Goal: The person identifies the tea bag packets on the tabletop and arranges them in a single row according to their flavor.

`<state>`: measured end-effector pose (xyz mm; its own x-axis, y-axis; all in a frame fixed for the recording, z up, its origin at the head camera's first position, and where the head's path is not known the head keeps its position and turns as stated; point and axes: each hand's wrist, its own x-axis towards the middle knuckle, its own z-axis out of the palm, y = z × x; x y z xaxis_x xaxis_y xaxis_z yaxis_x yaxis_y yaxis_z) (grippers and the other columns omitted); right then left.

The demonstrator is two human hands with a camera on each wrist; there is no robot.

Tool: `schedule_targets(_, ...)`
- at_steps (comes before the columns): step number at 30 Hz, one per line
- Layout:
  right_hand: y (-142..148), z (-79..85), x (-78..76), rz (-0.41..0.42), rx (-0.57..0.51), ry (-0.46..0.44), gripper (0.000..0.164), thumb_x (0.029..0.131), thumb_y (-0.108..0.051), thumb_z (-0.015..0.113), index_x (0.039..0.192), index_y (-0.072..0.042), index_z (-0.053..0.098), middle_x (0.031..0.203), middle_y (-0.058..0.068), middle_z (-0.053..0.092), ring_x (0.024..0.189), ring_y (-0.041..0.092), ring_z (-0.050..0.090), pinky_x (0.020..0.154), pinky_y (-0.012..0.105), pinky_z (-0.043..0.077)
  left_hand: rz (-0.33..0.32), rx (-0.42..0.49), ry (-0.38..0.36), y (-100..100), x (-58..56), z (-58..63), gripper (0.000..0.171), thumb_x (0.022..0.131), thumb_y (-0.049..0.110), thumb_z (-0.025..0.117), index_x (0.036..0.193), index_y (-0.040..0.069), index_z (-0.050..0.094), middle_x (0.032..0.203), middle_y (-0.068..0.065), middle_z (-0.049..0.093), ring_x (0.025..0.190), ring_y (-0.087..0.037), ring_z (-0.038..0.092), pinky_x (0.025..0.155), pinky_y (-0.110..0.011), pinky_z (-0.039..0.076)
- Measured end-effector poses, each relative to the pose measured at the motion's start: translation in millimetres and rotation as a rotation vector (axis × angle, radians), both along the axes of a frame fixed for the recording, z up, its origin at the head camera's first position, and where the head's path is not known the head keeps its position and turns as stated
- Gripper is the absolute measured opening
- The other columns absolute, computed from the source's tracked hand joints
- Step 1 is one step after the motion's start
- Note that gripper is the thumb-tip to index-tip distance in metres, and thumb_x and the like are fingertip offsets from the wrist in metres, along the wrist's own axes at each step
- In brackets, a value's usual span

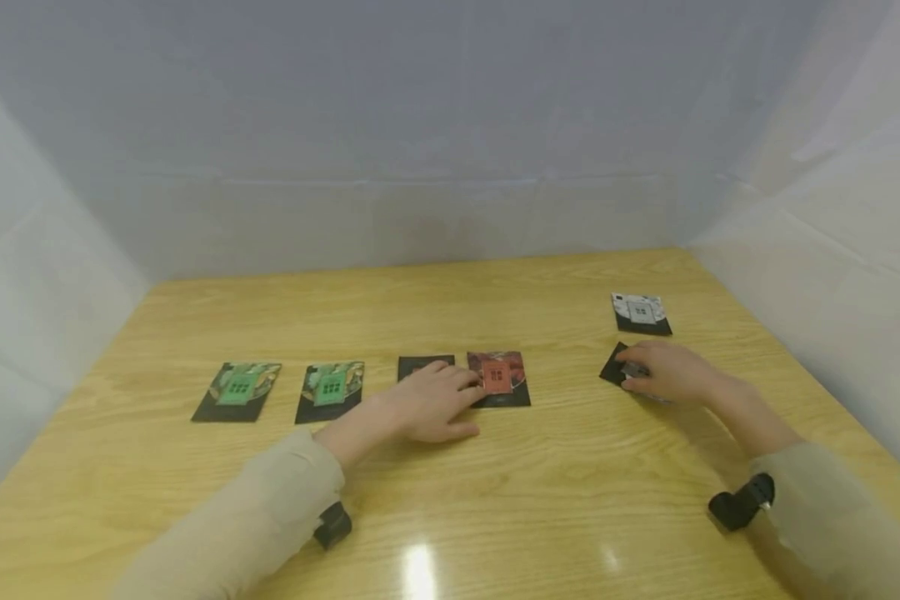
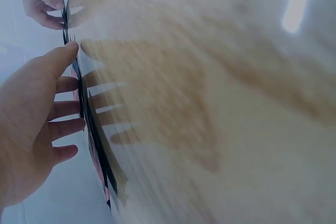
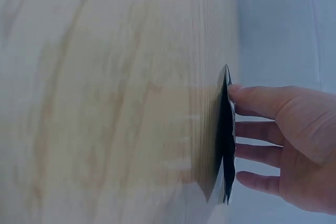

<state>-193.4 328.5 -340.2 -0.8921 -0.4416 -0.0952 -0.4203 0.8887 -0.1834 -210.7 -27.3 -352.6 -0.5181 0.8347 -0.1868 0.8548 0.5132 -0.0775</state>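
Observation:
My left hand lies with straight, spread fingers over two flat packets with red labels. One red-labelled packet shows beside the fingertips; the other, a mostly black packet, is largely covered by the hand. Farther right, my right hand pinches a black-and-silver packet between thumb and fingers. That packet sits askew, and in the right wrist view the same packet looks bent, one end slightly off the table. Behind it lies a packet with a grey-white front.
Two green-labelled packets, an outer one and an inner one, lie left of my left hand. The wooden table meets a pale sheet wall at the back. Similar sheeting hangs at both sides.

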Motion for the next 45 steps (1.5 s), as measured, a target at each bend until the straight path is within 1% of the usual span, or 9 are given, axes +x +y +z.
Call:
schedule_targets(8, -19, 1.2, -0.2, 0.053, -0.017, -0.034, 0.041, 0.084, -0.007, 0.066, 0.122, 0.004, 0.056, 0.122, 0.026, 0.054, 0.111, 0.042, 0.051, 0.088, 0.052, 0.045, 0.000, 0.001, -0.004, 0, 0.2, 0.1, 0.060, 0.096, 0.051, 0.038, 0.143, 0.014, 0.037, 0.146, -0.008, 0.033, 0.134, -0.025, 0.030, 0.111, -0.042, 0.019)
schedule_targets(22, -49, -1.0, -2.4, 0.259, -0.020, 0.072, 0.046, 0.069, 0.015, 0.059, 0.112, 0.001, 0.062, 0.114, 0.018, 0.061, 0.107, 0.038, 0.054, 0.091, 0.051, 0.043, -0.003, 0.006, 0.004, 0, 1.3, 1.2, 0.060, 0.095, 0.051, 0.040, 0.142, 0.014, 0.039, 0.145, -0.008, 0.036, 0.133, -0.025, 0.032, 0.111, -0.042, 0.021)
schedule_targets(26, -56, 0.6, -1.5, 0.283, -0.024, 0.073, 0.051, 0.066, 0.021, 0.052, 0.110, 0.000, 0.064, 0.114, 0.017, 0.061, 0.108, 0.038, 0.053, 0.094, 0.053, 0.041, -0.002, 0.006, 0.011, 0, 1.8, 2.2, 0.059, 0.095, 0.051, 0.040, 0.141, 0.014, 0.040, 0.144, -0.008, 0.037, 0.132, -0.024, 0.032, 0.111, -0.042, 0.021)
schedule_targets(30, -61, 1.2, 0.6, 0.289, -0.020, 0.055, 0.051, 0.066, 0.022, 0.052, 0.110, -0.001, 0.064, 0.115, 0.017, 0.060, 0.111, 0.039, 0.052, 0.097, 0.055, 0.038, 0.000, 0.004, 0.014, 1, 2.1, 2.4, 0.059, 0.095, 0.052, 0.040, 0.141, 0.015, 0.041, 0.144, -0.007, 0.038, 0.132, -0.024, 0.033, 0.111, -0.042, 0.021)
schedule_targets(32, -62, 0.9, 1.9, 0.288, -0.016, 0.051, 0.044, 0.071, 0.018, 0.058, 0.111, -0.001, 0.063, 0.116, 0.017, 0.059, 0.111, 0.039, 0.051, 0.097, 0.054, 0.038, -0.001, 0.003, 0.017, 1, 2.2, 2.4, 0.059, 0.095, 0.052, 0.040, 0.141, 0.015, 0.041, 0.144, -0.007, 0.038, 0.132, -0.024, 0.033, 0.111, -0.042, 0.021)
schedule_targets(37, -58, 3.0, 5.1, 0.171, 0.005, 0.098, 0.034, 0.084, -0.011, 0.068, 0.115, 0.000, 0.061, 0.115, 0.018, 0.058, 0.102, 0.034, 0.057, 0.086, 0.047, 0.048, -0.004, 0.010, 0.019, 0, 2.2, 2.5, 0.059, 0.095, 0.052, 0.040, 0.141, 0.015, 0.042, 0.143, -0.007, 0.039, 0.132, -0.024, 0.033, 0.110, -0.042, 0.022)
schedule_targets(39, -55, 5.5, 6.0, 0.092, 0.028, 0.126, 0.038, 0.086, -0.020, 0.067, 0.116, 0.002, 0.061, 0.114, 0.019, 0.059, 0.098, 0.033, 0.058, 0.080, 0.045, 0.050, -0.003, 0.012, 0.018, 0, 2.1, 2.7, 0.059, 0.095, 0.052, 0.041, 0.141, 0.015, 0.042, 0.143, -0.007, 0.039, 0.132, -0.024, 0.033, 0.110, -0.042, 0.022)
schedule_targets(42, -50, 8.7, 6.5, -0.010, 0.067, 0.125, 0.043, 0.088, -0.028, 0.064, 0.118, 0.003, 0.060, 0.116, 0.022, 0.057, 0.102, 0.036, 0.056, 0.081, 0.048, 0.050, -0.002, 0.011, 0.018, 0, 2.0, 3.4, 0.059, 0.095, 0.052, 0.041, 0.141, 0.015, 0.041, 0.144, -0.008, 0.038, 0.132, -0.024, 0.033, 0.110, -0.042, 0.021)
schedule_targets(45, -47, 9.4, 6.5, -0.061, 0.107, 0.099, 0.043, 0.089, -0.033, 0.061, 0.114, 0.002, 0.062, 0.113, 0.023, 0.058, 0.098, 0.035, 0.058, 0.077, 0.047, 0.051, -0.004, 0.010, 0.019, 0, 1.8, 3.7, 0.059, 0.095, 0.052, 0.040, 0.141, 0.014, 0.041, 0.144, -0.008, 0.038, 0.132, -0.025, 0.033, 0.110, -0.042, 0.021)
